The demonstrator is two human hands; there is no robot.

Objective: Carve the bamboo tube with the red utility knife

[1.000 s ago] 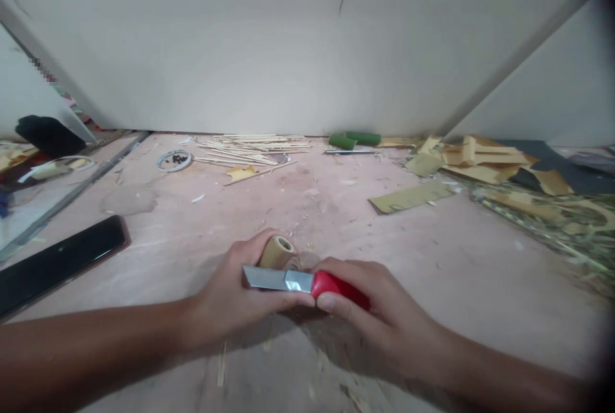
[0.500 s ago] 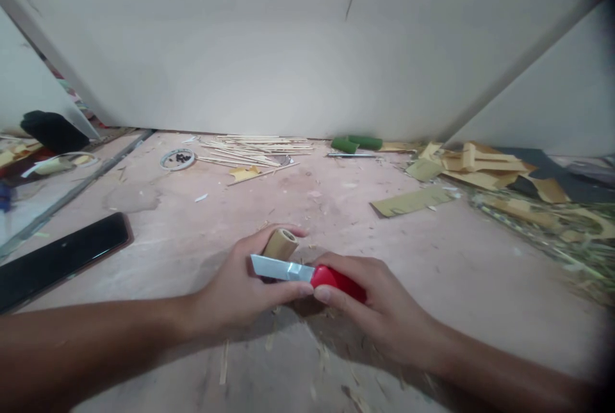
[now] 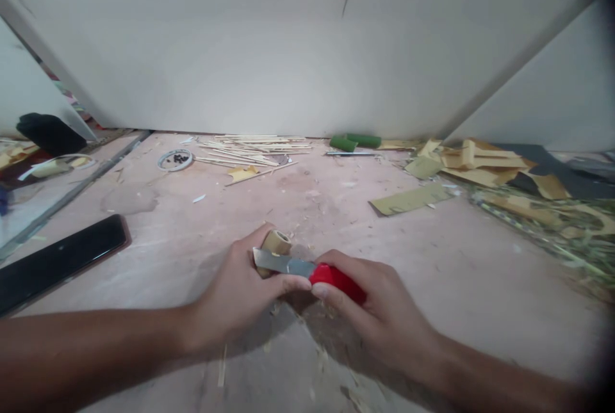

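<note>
My left hand is closed around a short, hollow tan tube that looks like bamboo, its open end tipped up and away from me. In my right hand is a knife with a red handle and a broad flat blade. The blade points left and lies across the near side of the tube. My left thumb is stretched along beneath the blade, its tip close to my right thumb at the handle's front. The left fingers are mostly hidden behind the tube.
A phone lies at left. Farther back are a white ring with dark bits, thin sticks and green tubes. A tan strip, paper-like scraps and a shavings pile are at right. A white panel stands behind.
The blade has turned, its face now darker, and a small shaving shows at its upper edge. The tube has shifted slightly left in my left hand.
</note>
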